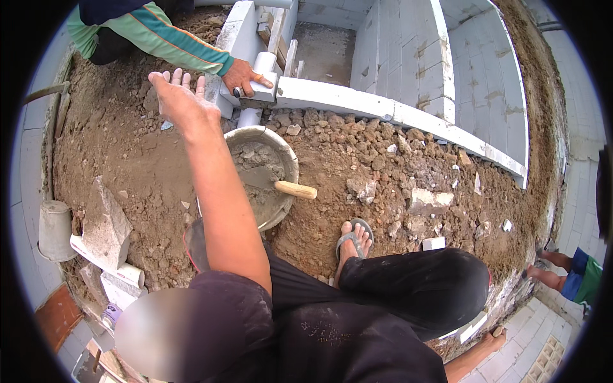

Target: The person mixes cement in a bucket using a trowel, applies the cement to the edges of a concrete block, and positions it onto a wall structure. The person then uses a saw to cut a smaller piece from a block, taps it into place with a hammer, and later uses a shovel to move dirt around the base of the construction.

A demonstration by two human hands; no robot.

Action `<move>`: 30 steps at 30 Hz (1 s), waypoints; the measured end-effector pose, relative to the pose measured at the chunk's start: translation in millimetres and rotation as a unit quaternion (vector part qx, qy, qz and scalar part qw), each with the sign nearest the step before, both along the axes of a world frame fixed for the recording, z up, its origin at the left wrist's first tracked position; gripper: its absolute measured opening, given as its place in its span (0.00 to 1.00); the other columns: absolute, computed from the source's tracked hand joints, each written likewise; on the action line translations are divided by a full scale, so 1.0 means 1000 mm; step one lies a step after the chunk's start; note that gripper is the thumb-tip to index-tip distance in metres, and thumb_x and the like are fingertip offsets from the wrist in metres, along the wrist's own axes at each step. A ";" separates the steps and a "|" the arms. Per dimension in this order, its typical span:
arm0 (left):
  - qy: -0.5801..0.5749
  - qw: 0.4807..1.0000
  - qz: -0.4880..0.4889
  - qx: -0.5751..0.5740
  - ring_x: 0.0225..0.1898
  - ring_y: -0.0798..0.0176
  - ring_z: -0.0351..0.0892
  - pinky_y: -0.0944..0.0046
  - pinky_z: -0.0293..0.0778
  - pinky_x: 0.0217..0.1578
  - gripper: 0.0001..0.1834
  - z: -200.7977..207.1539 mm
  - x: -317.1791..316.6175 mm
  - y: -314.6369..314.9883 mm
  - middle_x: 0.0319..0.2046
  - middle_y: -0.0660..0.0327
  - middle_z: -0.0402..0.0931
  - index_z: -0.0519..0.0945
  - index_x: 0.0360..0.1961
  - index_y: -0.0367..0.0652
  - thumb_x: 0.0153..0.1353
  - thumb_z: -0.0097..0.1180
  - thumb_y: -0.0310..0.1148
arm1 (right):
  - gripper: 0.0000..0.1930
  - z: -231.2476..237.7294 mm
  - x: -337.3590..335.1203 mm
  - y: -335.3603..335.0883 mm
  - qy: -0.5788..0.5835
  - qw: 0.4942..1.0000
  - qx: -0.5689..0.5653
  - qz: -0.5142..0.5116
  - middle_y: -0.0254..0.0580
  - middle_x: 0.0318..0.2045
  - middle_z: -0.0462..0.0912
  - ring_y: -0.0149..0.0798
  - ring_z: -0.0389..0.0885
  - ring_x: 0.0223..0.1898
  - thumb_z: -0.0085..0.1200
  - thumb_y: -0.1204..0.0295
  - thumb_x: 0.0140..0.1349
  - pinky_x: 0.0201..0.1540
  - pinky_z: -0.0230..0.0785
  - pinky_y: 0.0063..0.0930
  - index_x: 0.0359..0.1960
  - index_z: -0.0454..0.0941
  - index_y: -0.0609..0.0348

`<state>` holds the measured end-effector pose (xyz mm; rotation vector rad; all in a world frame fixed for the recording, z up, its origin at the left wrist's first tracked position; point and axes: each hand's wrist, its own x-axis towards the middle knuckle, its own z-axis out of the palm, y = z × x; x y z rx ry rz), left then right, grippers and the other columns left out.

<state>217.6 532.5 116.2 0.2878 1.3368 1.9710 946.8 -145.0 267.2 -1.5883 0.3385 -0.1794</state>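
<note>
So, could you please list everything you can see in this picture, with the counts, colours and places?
bucket: one, grey, centre, on the soil, holding mortar
trowel: one, wooden handle, lying in the bucket
block wall: one, white, top right, around a pit
pipe: one, white, upright at the wall corner
co-worker's hand: one, green sleeve, resting on the wall corner
small bucket: one, pale grey, far left
rubble: many lumps, brown and white, across the soil
sandal: one, grey, on the person's foot
left hand: one, open, raised over the soil
right hand: one, lower right, pressed on the ground
</note>
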 end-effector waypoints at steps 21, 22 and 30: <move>0.307 0.925 -0.107 -0.196 0.60 0.54 0.77 0.58 0.73 0.60 0.40 0.038 -0.029 -0.122 0.58 0.44 0.77 0.70 0.66 0.31 0.67 0.60 0.55 | 0.14 -0.220 -0.399 0.588 -0.084 0.429 -0.193 0.878 0.30 0.25 0.74 0.23 0.69 0.20 0.56 0.68 0.69 0.21 0.61 0.23 0.51 0.75 0.63; 0.305 0.925 -0.101 -0.205 0.60 0.54 0.77 0.58 0.73 0.60 0.40 0.041 -0.029 -0.133 0.58 0.44 0.77 0.70 0.66 0.31 0.67 0.60 0.55 | 0.13 -0.223 -0.408 0.583 -0.083 0.425 -0.176 0.884 0.29 0.24 0.73 0.23 0.68 0.20 0.55 0.67 0.70 0.20 0.60 0.22 0.49 0.75 0.63; 0.346 0.916 -0.060 -0.193 0.63 0.51 0.75 0.54 0.70 0.63 0.42 0.069 -0.037 -0.176 0.59 0.42 0.76 0.69 0.67 0.32 0.66 0.61 0.57 | 0.21 -0.241 -0.452 0.617 -0.104 0.400 -0.218 0.884 0.37 0.26 0.78 0.29 0.73 0.26 0.54 0.61 0.71 0.29 0.67 0.30 0.51 0.77 0.71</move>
